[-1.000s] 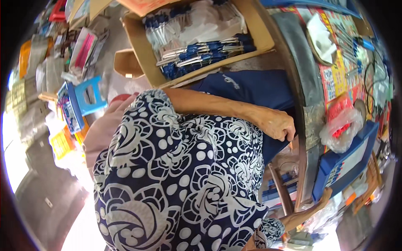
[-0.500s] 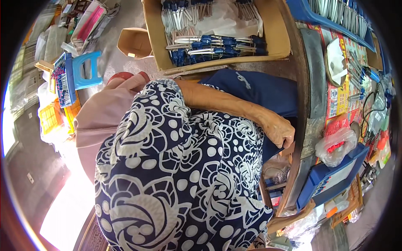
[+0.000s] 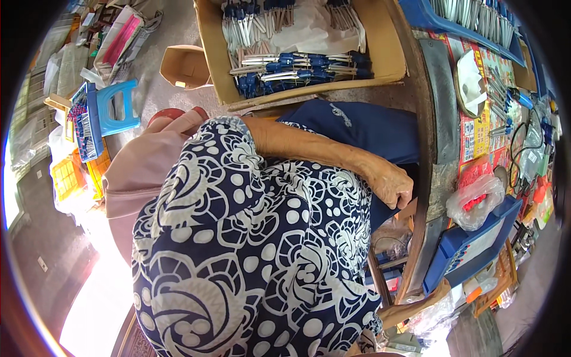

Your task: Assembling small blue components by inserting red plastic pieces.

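Observation:
My left hand (image 3: 389,184) hangs over my dark blue trouser leg (image 3: 357,128), beside the worn wooden table edge (image 3: 423,178). Its fingers curl closed, and whatever they may hold is out of sight. The right hand (image 3: 439,293) is low on the right, by the corner of a blue tray-like box (image 3: 437,262); its fingers are hidden or blurred. On the tabletop near that box sits a clear plastic bag (image 3: 473,205) with red pieces inside. Below my left hand, an open compartment under the table (image 3: 389,247) shows cables and small items.
A large cardboard box (image 3: 389,50) holds bundles of thin blue-and-white pieces (image 3: 297,65). A small carton (image 3: 181,65) and blue stool (image 3: 119,107) stand left of it. A blue bin (image 3: 464,27) of slim rods lies far right. Pink-clothed legs (image 3: 137,160) show beside me.
The whole view has shifted slightly, so surroundings sit a little further left. Both hands keep nearly the same places, my left still curled by the table edge.

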Available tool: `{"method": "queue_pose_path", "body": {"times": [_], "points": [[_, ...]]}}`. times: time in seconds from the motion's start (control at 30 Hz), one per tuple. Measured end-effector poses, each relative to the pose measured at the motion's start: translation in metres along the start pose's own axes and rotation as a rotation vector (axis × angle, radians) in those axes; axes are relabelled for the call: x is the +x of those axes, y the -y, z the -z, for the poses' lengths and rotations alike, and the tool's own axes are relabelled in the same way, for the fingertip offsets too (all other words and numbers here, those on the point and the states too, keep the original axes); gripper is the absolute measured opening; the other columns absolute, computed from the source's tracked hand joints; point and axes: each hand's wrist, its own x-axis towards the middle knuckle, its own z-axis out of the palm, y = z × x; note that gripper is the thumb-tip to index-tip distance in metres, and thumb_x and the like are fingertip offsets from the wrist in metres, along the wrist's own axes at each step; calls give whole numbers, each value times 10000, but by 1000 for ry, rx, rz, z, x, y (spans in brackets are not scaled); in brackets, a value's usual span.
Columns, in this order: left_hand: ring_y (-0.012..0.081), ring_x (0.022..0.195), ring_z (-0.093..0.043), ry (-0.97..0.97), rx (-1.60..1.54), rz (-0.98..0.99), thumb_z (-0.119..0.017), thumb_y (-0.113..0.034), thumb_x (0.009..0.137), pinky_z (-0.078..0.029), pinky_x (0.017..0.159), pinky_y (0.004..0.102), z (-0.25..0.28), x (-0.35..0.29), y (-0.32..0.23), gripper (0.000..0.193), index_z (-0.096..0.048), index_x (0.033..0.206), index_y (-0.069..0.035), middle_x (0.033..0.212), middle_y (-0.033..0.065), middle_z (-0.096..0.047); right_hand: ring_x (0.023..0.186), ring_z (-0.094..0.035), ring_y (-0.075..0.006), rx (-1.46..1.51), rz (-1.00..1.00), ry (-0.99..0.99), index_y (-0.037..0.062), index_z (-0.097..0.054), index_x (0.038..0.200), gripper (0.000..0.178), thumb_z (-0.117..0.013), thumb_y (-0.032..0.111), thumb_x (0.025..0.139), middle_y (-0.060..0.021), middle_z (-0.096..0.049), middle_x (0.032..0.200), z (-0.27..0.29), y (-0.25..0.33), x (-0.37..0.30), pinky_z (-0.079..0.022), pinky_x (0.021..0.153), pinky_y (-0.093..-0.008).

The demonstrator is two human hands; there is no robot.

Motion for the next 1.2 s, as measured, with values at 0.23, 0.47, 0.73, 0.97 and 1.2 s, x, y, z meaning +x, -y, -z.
{"method": "queue_pose_path", "body": {"times": [0.23,0.47,0.73,0.97,1.2], "points": [[269,806,-577,3,-31,50,-511,-137,738,-435,691,384,-1,-4,4,348,-563,1045,17,852,164,-612,726,-598,-244,39,-4,-30,22,-586,951,383,-456,343,787,-136,-608,856,6,3,0,-462,657,-368],[212,690,-568,-74,-73,94,-521,-105,717,-432,624,340,4,-4,3,312,-582,1001,9,746,114,-601,726,-610,-239,89,52,-139,26,-593,980,399,-453,350,794,-130,-621,867,26,21,9,-472,658,-365],[206,714,-583,-239,-67,51,-524,-94,673,-442,613,326,9,-24,6,311,-613,955,3,799,130,-626,633,-591,-192,316,285,-662,1,-612,971,287,-496,207,810,-112,-631,790,44,74,1,-480,601,-292],[213,709,-580,-346,-41,77,-525,-117,694,-439,630,325,4,-43,4,288,-612,938,9,790,126,-623,668,-565,-155,701,621,-742,-59,-589,974,232,-575,115,821,-100,-613,811,58,127,-5,-464,596,-243],[295,858,-578,-131,32,73,-502,-112,757,-443,740,375,7,-46,0,322,-555,1040,32,911,192,-608,679,-559,-141,705,738,-738,-60,-586,984,211,-563,88,834,-103,-613,823,74,168,-20,-451,591,-227]]}}
